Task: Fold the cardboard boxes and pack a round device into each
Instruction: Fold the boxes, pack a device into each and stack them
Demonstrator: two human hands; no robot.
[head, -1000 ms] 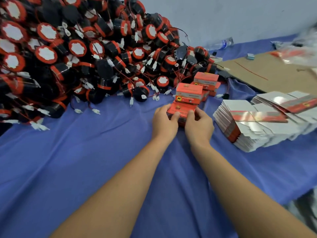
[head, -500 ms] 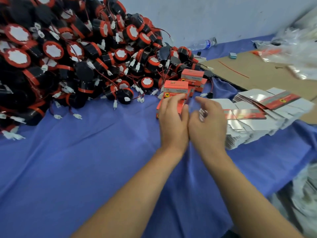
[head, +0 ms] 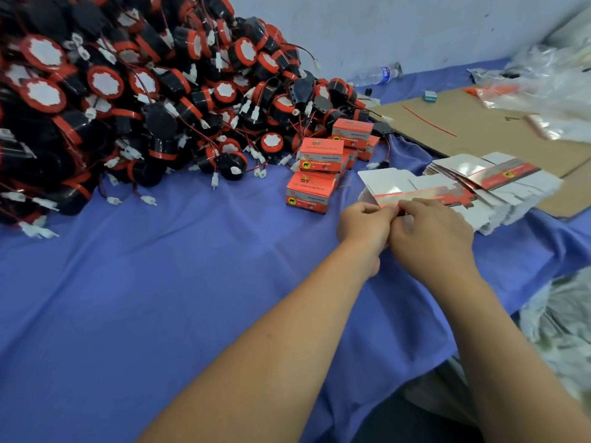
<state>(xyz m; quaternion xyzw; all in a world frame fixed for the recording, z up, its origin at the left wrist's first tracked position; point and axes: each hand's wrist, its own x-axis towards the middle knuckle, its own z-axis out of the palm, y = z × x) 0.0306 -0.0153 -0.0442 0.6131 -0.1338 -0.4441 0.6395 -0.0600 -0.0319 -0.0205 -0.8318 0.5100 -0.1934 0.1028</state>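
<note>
A flat, unfolded box blank [head: 388,183], white inside with a red printed strip, is lifted off the top of the stack of flat blanks [head: 499,193] at the right. My left hand [head: 364,223] and my right hand [head: 431,238] both pinch its near edge, side by side. Folded orange boxes [head: 311,190] stand stacked just left of my hands. A big heap of round black devices with red rims and white connectors [head: 144,100] fills the left and back of the table.
Blue cloth [head: 160,282] covers the table. A brown cardboard sheet [head: 463,123] lies at the back right, with clear plastic bags [head: 550,84] on it. A water bottle [head: 374,75] lies against the wall. The table's edge runs at the lower right.
My hands left the folded orange box standing by the stack, moved right to the pile of flat blanks and took hold of one blank.
</note>
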